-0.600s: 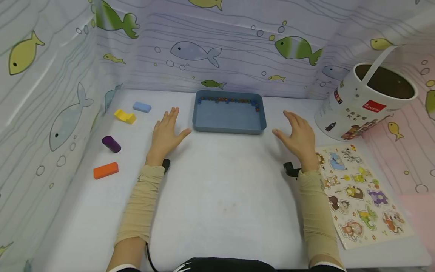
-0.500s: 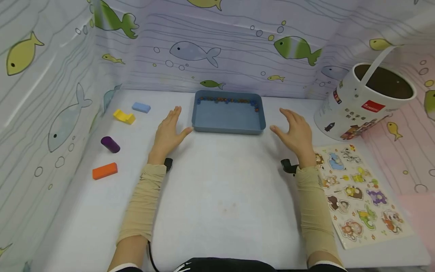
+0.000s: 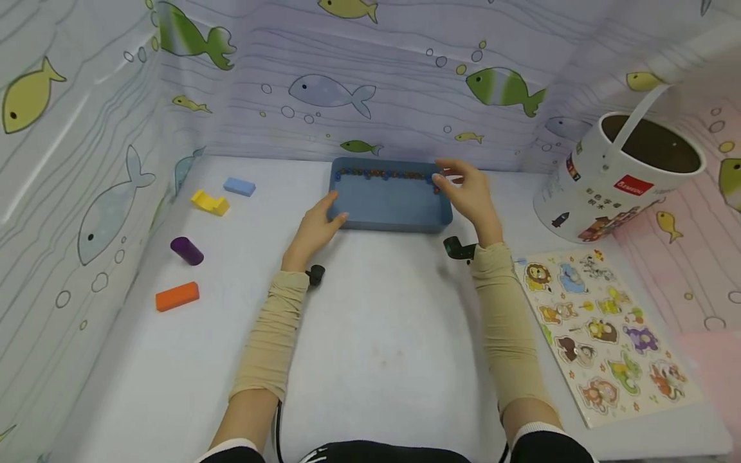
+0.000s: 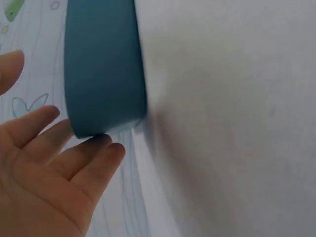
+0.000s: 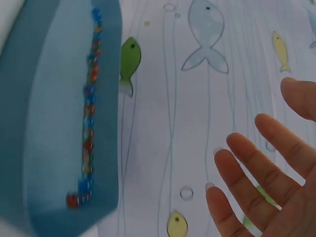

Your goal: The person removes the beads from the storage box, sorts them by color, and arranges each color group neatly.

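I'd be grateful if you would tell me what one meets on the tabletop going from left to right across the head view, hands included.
Orange block → yellow block → light blue block → left hand → blue-grey tray → right hand → white bucket.

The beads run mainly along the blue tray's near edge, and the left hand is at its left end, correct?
Not the near edge: the beads run mainly along the far edge of the blue tray, as the head view shows. The left hand is at its left end.
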